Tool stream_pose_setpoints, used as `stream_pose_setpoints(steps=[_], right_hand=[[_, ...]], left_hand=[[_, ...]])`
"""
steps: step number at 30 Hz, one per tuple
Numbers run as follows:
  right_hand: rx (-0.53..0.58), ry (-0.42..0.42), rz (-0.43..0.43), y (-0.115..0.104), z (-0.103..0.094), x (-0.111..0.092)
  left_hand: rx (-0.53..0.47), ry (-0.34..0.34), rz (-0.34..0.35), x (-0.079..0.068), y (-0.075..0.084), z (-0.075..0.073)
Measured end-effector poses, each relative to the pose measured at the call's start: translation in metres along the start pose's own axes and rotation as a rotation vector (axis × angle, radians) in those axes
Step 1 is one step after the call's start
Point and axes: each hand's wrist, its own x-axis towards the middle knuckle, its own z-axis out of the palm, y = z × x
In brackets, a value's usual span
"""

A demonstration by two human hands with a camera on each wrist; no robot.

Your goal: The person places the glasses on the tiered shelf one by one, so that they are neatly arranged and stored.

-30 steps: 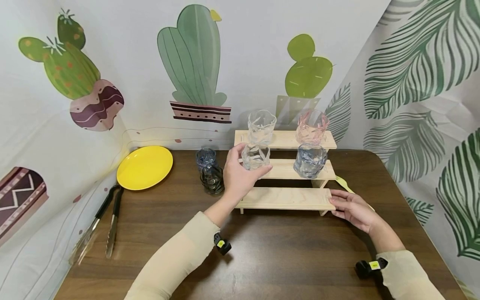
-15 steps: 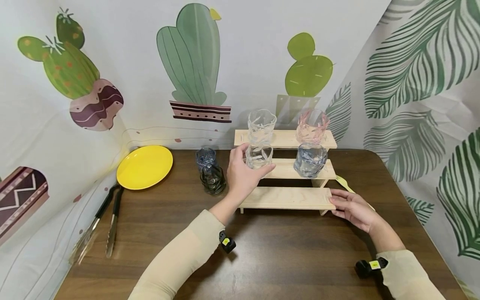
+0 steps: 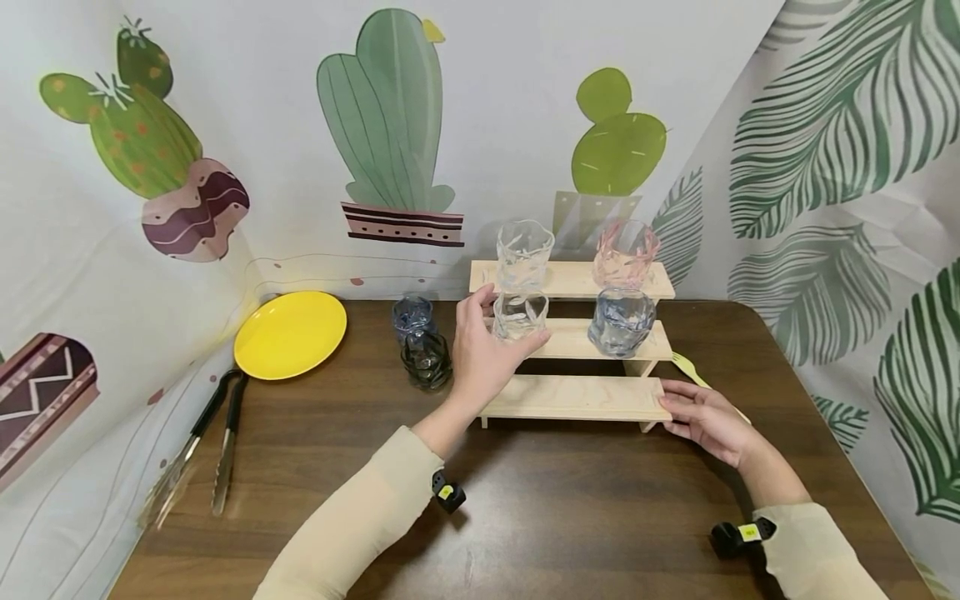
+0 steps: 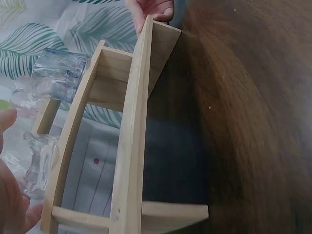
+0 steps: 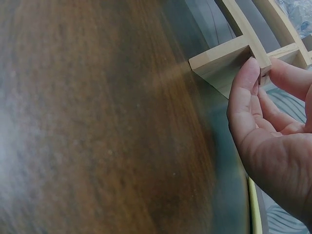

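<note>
Cactus-and-leaf backdrop (image 3: pixel 510 108) behind everything, dark wood tabletop (image 3: pixel 570 508) below it. Left hand (image 3: pixel 483 354) has its fingers curled around a clear glass (image 3: pixel 521 315), thumb on the near side, and that glass is upright at the left end of the rack's middle step. Right hand (image 3: pixel 705 423) is pinching the right end of the bottom step (image 3: pixel 577 397), fingers on both faces of the board as far as the right wrist view shows.

Rack itself is pale wood, 3 steps. Same middle step, right side: a blue glass (image 3: pixel 622 323). Top step (image 3: pixel 573 278) carries 2 more, a 2nd clear glass (image 3: pixel 525 254) on the left and a pink glass (image 3: pixel 627 254) on the right. Just left of the rack, 2 dark glasses sit on the tabletop, a black glass (image 3: pixel 426 360) in front of a dark blue glass (image 3: pixel 412 315). Farther left there's a yellow plate (image 3: pixel 291 335), with black-handled tongs (image 3: pixel 228 442) nearer the camera. Off to the right, a yellowish fork (image 3: pixel 686 367) lies partly hidden behind the right hand.
</note>
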Motion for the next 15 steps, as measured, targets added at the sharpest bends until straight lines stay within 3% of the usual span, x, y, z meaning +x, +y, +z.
stream_pose_setpoints(steps=[5,11,15], right_hand=[[0.016,-0.009,-0.006,0.001,0.0,0.001],[0.019,-0.028,-0.015,0.0,0.0,0.0],[0.023,-0.029,-0.01,-0.001,0.0,-0.001]], left_hand=[[-0.047,-0.01,0.074,-0.006,-0.006,-0.016],[-0.037,0.049,0.164,-0.012,-0.025,-0.041],[-0.03,0.09,0.173,-0.015,-0.04,-0.058]])
